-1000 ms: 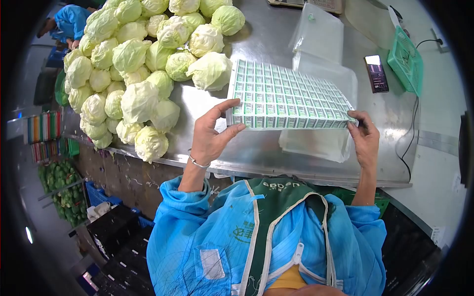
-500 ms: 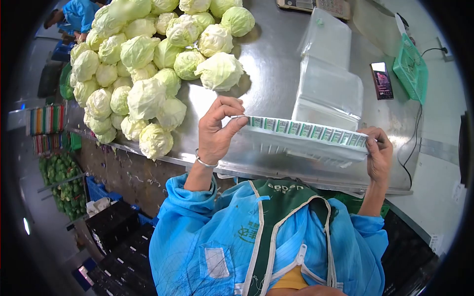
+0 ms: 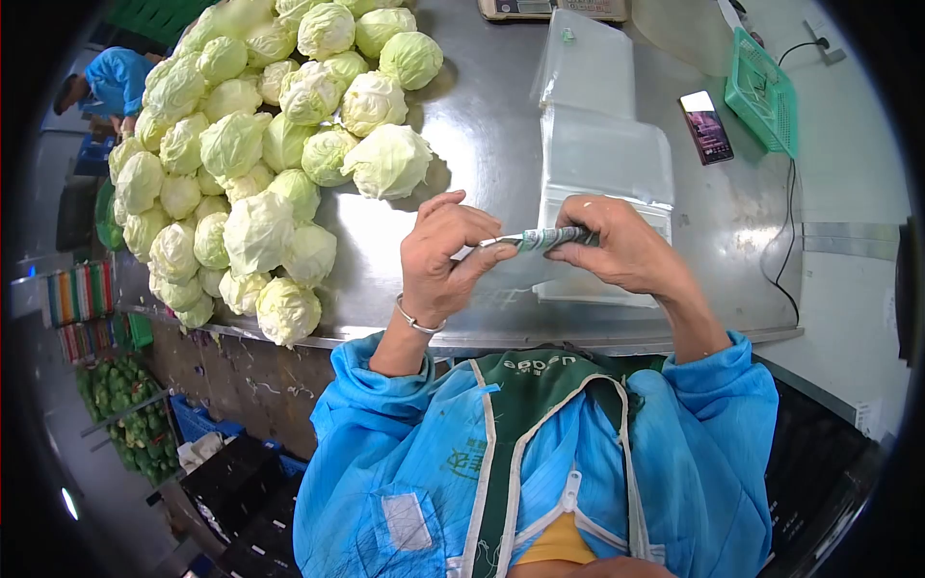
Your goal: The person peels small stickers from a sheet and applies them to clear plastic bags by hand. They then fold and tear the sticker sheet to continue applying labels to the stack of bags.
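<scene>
A sheet of green-and-white printed labels (image 3: 535, 238) is held between my two hands above the table's front part. It shows as a narrow, edge-on band, its right part covered by fingers. My left hand (image 3: 445, 252), with a bracelet at the wrist, pinches the left end between thumb and fingers. My right hand (image 3: 617, 243) is closed on the other end, close to the left one. Just beyond the right hand lie stacked clear plastic bags (image 3: 605, 159) on the metal table (image 3: 482, 125).
A heap of pale green cabbages (image 3: 260, 226) covers the table's left side. At right are a phone (image 3: 706, 127), a green plastic basket (image 3: 761, 91) and a black cable (image 3: 790, 241). A person in blue (image 3: 116, 82) bends at far left. Black crates (image 3: 236, 491) stand below.
My right hand has moved left, close to my left hand. The label sheet, stretched out wide before, is now bunched or folded short between them. The view has shifted slightly.
</scene>
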